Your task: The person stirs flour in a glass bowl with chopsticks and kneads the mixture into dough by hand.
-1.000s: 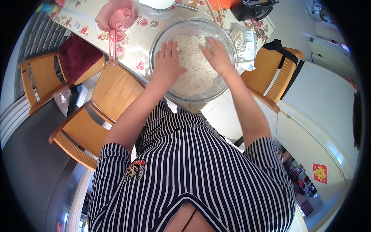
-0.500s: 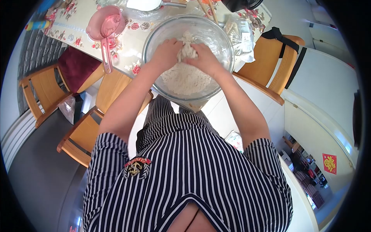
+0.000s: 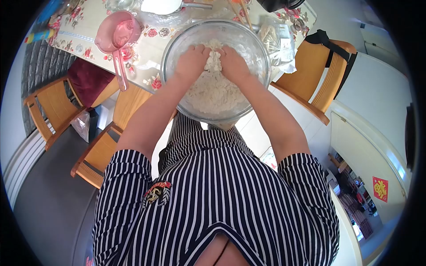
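A large clear bowl stands at the table's edge, with loose pale flour in its near half. Both of my hands are inside it, either side of a lumpy strip of dough. My left hand presses on the dough from the left, its fingers curled around that side. From the right, my right hand grips the other side with bent fingers. The fingertips are partly hidden in the dough.
On the flowered table lie a pink ladle-like scoop to the left and a plastic bag to the right. Chopsticks and a white utensil are behind the bowl. Wooden chairs flank the table.
Both hands have come down lower around the dough, which sits deeper in the bowl and looks more stretched out. The whole view has shifted slightly.
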`<control>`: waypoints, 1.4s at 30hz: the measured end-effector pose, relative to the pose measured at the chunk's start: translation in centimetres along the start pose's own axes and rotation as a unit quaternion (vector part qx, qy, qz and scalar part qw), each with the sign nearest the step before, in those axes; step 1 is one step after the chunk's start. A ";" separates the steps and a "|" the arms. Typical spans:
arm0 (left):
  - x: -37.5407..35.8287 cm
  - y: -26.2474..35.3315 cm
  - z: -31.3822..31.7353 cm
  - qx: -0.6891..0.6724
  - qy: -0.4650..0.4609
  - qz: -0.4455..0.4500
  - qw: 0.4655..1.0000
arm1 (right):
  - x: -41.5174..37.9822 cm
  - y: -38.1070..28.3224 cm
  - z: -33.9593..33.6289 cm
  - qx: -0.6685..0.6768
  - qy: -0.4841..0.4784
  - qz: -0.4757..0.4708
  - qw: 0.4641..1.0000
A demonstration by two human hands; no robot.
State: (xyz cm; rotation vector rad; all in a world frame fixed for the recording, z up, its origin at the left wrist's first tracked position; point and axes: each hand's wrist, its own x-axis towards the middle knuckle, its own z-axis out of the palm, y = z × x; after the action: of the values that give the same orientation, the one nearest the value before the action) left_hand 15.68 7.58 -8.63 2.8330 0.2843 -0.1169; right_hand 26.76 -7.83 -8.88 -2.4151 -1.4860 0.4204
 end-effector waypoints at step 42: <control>-7.8 4.1 -6.7 -0.146 -0.091 0.053 0.984 | -4.1 -2.1 -4.6 0.063 -0.190 0.073 0.977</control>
State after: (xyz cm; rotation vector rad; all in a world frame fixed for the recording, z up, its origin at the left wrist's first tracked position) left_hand 9.20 4.32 -0.26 2.5189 0.1002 -0.2851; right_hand 25.02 -10.95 -3.38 -2.4454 -1.3687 1.0263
